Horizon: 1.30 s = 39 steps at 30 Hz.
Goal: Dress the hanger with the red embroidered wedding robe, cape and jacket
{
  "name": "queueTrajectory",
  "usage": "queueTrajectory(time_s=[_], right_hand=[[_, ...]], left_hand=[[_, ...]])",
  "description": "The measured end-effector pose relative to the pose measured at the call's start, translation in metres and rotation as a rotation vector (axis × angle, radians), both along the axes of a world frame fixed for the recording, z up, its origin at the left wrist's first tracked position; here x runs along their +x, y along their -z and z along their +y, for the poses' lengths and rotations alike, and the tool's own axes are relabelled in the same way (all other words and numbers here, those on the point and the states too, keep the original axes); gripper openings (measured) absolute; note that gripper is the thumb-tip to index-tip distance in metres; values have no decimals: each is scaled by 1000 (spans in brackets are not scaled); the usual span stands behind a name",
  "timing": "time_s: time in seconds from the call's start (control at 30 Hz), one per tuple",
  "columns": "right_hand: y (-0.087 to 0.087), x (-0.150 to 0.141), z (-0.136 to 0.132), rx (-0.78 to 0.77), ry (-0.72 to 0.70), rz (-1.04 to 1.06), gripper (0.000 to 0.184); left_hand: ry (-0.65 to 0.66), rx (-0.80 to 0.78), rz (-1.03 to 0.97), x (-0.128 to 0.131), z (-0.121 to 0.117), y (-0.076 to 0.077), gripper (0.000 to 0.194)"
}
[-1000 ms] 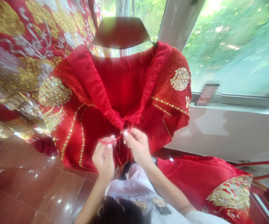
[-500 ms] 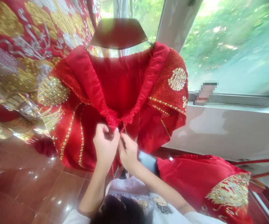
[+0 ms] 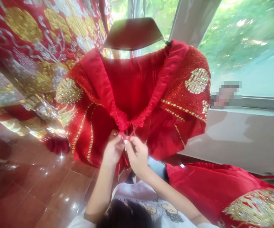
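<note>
Gathering in tight at the neckline now, the two hands are meeting on the red cord (image 3: 131,133) in the head view! A second ago the cord was sagging in a curve between hands set apart; now it is showing as a short strand, dropping from the gathers straight to the fingers. The left hand (image 3: 113,151) is pinching the cord between thumb and fingers, just under the bunched collar (image 3: 105,79), and the right hand (image 3: 138,155) is pinching it right alongside, thumb tip coming up beside the other hand's fingers. That is seemingly bringing the work in to one small spot, both hands handling the cord together, though the fingers are hiding whether any loop or knot is forming.

The red garment (image 3: 137,85) is hanging ahead of the person from the dark red hanger (image 3: 133,33), its collar running down in a V to that cord. The whole scene is sitting further right than half a second ago. A second red garment (image 3: 198,183) is lying at lower right, and a gold-and-silver embroidered garment (image 3: 24,25) is hanging at left, both well apart from the hands.
</note>
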State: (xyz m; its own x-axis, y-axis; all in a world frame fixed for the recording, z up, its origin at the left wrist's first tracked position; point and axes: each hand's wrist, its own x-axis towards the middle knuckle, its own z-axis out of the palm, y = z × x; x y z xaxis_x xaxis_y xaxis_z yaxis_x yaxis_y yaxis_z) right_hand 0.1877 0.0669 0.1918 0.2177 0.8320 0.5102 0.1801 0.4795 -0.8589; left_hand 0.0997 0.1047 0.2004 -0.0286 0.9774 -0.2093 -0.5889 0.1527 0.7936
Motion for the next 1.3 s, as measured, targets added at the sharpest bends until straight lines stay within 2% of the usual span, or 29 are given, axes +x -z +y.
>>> queueTrajectory(time_s=[0.1, 0.23, 0.33, 0.4, 0.47, 0.53, 0.63, 0.7, 0.77, 0.83, 0.9, 0.97, 1.03, 1.1, 1.17, 1.27, 1.3], right_hand=[[-1, -1, -1, 50, 67, -101, 15], [-1, -2, 0, 160, 215, -324, 18], [-2, -1, 2, 124, 235, -342, 15], [-4, 0, 3, 66, 185, -271, 12], [-5, 2, 5, 0, 114, -183, 11], [-6, 4, 6, -47, 55, -115, 14], [-7, 6, 7, -77, 23, -73, 18], [-8, 6, 7, -86, 11, -61, 19], [-8, 6, 7, -96, -9, -47, 19], [-9, 6, 6, -108, -35, -35, 19], [-9, 6, 6, -111, -47, -37, 19], [-8, 7, 6, -95, -34, -59, 19], [-8, 8, 6, -72, -5, -81, 20], [-8, 9, 6, -57, -2, -88, 21], [-9, 9, 5, -46, -18, -89, 24], [-11, 11, 3, -24, -33, -86, 27], [-12, 11, 3, -17, -34, -86, 27]], left_hand=[[-77, 89, 99, 1, -2, 1, 29], [-224, 290, 377, 2, -6, -4, 16], [-174, 338, 568, -1, -8, -8, 19], [-111, 327, 601, -3, -9, -7, 19], [-76, 278, 524, -4, -10, -6, 12], [-107, 215, 335, -4, -11, -5, 4], [-131, 153, -45, -5, -11, -6, 12], [-72, 152, -320, -8, -12, -8, 15], [10, 153, -494, -12, -13, -7, 21], [111, 115, -430, -17, -14, -5, 26], [182, 103, -188, -20, -15, -3, 26], [150, 203, -19, -23, -16, -1, 23], [46, 397, -81, -26, -19, 0, 19], [-4, 575, -275, -28, -21, 2, 18], [115, 707, -367, -32, -22, 6, 15], [434, 887, -228, -47, -21, 9, 50], [479, 879, -151, -55, -20, 8, 59]])
